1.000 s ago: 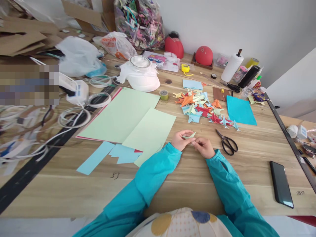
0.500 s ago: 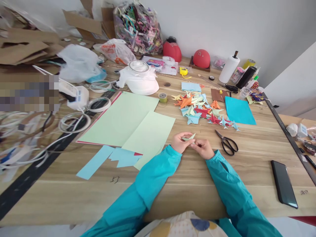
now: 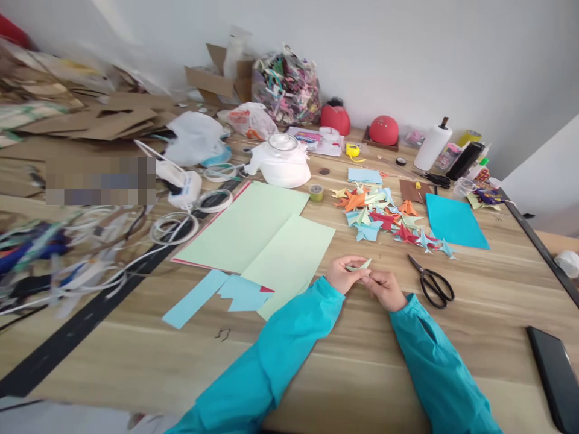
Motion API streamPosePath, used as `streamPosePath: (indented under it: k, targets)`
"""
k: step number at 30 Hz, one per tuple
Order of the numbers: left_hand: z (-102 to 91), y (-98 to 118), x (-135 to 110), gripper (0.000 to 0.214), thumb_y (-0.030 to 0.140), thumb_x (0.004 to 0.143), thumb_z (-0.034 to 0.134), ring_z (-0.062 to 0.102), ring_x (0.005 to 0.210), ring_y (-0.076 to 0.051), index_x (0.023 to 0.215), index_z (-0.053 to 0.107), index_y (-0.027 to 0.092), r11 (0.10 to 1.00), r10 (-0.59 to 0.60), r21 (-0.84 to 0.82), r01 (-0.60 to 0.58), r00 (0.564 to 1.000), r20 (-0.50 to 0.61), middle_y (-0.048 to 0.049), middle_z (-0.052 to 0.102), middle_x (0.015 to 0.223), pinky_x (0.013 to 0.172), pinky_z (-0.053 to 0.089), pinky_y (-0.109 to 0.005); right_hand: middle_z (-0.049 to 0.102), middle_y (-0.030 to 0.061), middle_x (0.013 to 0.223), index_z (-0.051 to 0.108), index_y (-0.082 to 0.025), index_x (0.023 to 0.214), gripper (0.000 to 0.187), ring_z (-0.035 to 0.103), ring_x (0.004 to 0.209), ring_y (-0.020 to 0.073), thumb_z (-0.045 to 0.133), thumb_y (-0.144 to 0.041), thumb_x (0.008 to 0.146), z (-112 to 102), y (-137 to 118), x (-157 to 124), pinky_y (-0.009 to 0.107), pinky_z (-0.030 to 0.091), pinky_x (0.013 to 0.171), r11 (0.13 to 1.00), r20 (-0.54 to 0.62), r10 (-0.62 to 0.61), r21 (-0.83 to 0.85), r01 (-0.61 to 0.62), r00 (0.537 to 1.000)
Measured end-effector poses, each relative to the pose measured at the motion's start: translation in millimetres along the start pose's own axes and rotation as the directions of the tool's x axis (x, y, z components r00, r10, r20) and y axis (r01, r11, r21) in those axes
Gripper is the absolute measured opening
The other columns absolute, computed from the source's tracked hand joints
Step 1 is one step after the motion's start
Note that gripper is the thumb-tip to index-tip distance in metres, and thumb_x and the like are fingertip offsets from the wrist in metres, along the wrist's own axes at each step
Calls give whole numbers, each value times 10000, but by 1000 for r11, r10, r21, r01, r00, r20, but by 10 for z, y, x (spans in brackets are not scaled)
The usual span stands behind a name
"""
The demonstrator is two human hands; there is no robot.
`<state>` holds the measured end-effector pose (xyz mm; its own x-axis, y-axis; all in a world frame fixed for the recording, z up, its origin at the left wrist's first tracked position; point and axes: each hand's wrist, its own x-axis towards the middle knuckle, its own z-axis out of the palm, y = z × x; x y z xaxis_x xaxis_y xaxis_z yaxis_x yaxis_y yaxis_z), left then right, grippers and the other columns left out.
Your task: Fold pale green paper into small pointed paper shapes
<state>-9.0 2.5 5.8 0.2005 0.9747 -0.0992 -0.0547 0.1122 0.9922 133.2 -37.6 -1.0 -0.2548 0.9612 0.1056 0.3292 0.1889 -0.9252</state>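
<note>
My left hand [image 3: 342,275] and my right hand [image 3: 387,289] meet just above the wooden table [image 3: 362,361], both pinching a small pale green folded paper piece [image 3: 359,265]. The piece's pointed tip sticks out to the right between my fingers. Both arms wear teal sleeves. Left of my hands lie two large pale green paper sheets [image 3: 262,235]. Black scissors [image 3: 432,282] rest on the table just right of my right hand. A pile of several coloured folded paper shapes [image 3: 384,214] sits beyond my hands.
Light blue paper offcuts [image 3: 217,292] lie at the front left. A turquoise sheet [image 3: 455,221] lies at the right, a black phone [image 3: 554,374] near the right edge. Tape rolls [image 3: 174,226], cables, a white bag, cardboard and a paper towel roll [image 3: 432,146] crowd the left and back.
The camera has swung up and to the left, showing more wall and cardboard. My hands stay together on the folded green piece with little movement.
</note>
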Motion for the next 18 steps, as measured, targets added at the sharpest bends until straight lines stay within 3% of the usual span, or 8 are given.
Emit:
streamPosePath:
  k: [3,7,12,18]
  targets:
    - [11,-25,10,337,247,529,766,627,635,-166,832,696,117,1000,9,-22,-9,1000,8,-55,682,685,572,531,-266,438,-36,431,466,-180,511,438,383,425,87,461,-472,838,-7,9,2,224,314,452,1000,8,16,15,-16,1000]
    - [34,-100,36,396,303,533,775,612,601,-143,862,689,101,995,22,-101,-22,1000,-6,-54,671,693,565,533,-266,502,-15,468,510,-179,533,408,438,463,104,486,-453,833,-19,21,15,234,350,492,1000,-70,-1,18,2,998]
    - [62,-126,43,418,346,532,776,565,501,-104,848,683,89,981,-5,-196,13,999,41,-23,633,613,496,515,-245,503,-15,441,544,-179,541,413,436,440,108,515,-503,796,-14,17,32,241,349,470,994,-74,41,108,-33,996]
    - [68,-73,51,427,429,565,742,591,553,-127,838,681,107,961,-23,-276,37,998,53,-33,657,666,488,515,-250,507,-12,407,544,-180,509,421,420,395,99,567,-530,741,-5,23,51,238,336,421,969,-98,117,230,-92,988]
